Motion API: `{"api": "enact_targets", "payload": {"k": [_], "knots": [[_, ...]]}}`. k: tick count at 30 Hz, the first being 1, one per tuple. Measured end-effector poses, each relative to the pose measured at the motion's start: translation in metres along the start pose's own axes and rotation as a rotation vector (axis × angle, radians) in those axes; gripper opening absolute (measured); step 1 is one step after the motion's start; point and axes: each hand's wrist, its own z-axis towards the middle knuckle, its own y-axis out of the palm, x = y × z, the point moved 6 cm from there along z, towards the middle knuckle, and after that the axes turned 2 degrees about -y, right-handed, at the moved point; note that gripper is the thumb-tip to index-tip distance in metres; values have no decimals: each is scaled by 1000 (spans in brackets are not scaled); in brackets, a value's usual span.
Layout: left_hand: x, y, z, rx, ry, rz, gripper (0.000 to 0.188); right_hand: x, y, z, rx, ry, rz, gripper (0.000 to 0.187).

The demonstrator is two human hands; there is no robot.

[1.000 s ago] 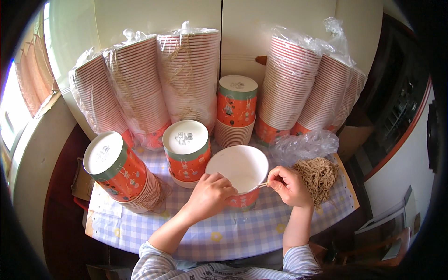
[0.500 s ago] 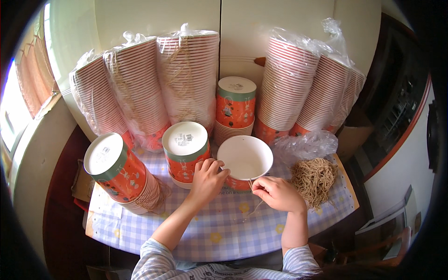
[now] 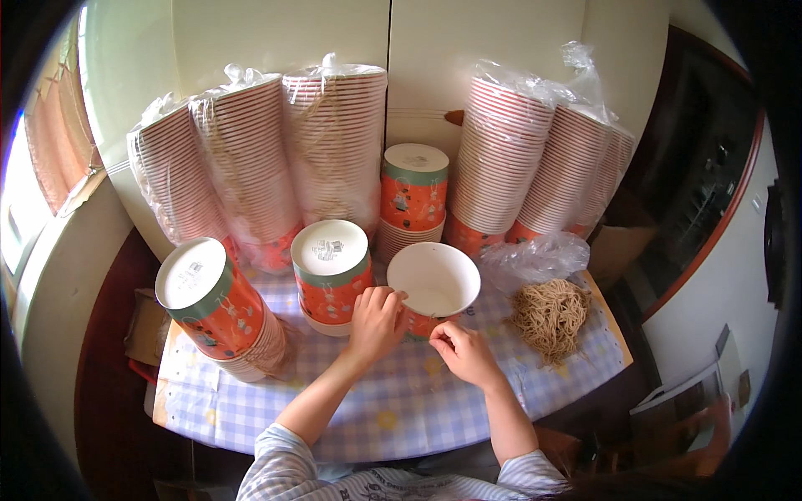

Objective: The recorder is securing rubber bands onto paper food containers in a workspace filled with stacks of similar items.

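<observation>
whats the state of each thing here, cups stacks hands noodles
open paper cup: upright, empty, held at its side
left hand: fingers on the open cup's rim and side
right hand: fingers at the cup's lower side
short upside-down cup stacks: three, bases up, unwrapped
tall wrapped cup stacks: nested, in clear plastic, leaning on the wall
noodle bundle: loose heap, out of its bag
clear plastic bag: crumpled, lying open
</observation>
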Motion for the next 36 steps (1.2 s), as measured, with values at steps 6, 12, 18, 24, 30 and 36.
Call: {"api": "enact_targets", "payload": {"k": [6, 12, 18, 24, 30, 36], "knots": [[0, 53, -58, -198, -501, -885, 12, 53, 38, -52, 280, 224, 365, 9], [14, 90, -115, -455, -795, -1336, 27, 85, 80, -75, 403, 350, 555, 7], [13, 92, -124, -507, -904, -1534, 24, 74, 85, -82, 366, 305, 227, 10], [3, 100, -129, -378, -975, -1591, 21, 91, 74, -89, 610, 310, 512, 17], [10, 96, -128, -485, -928, -1582, 22, 82, 70, -45, 307, 470, 876, 10], [1, 99, -128, -467, -887, -1438, 24, 84, 75, -29, 82, 430, 1010, 11]]}}
